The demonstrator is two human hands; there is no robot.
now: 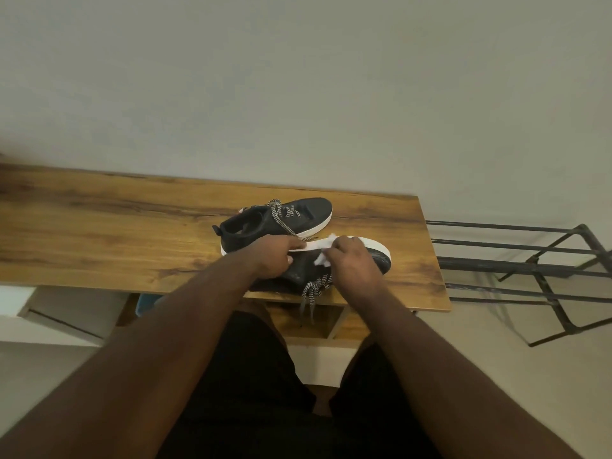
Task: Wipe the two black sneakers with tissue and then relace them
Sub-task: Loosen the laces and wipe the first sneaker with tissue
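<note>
Both hands (275,256) apparently wiping tipped sneaker (381,258).

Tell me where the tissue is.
Head view: the tissue is under the right hand, pressed on the near sneaker, right of the left hand.

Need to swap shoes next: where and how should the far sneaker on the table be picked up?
Grip the far sneaker at its heel collar, fingers hooked into the open mouth, coming from the left. It stands upright on its white sole, heel toward the left, with the mouth open and free. Loose laces drape across the middle, and the near sneaker with both hands crowds the front side.
</note>
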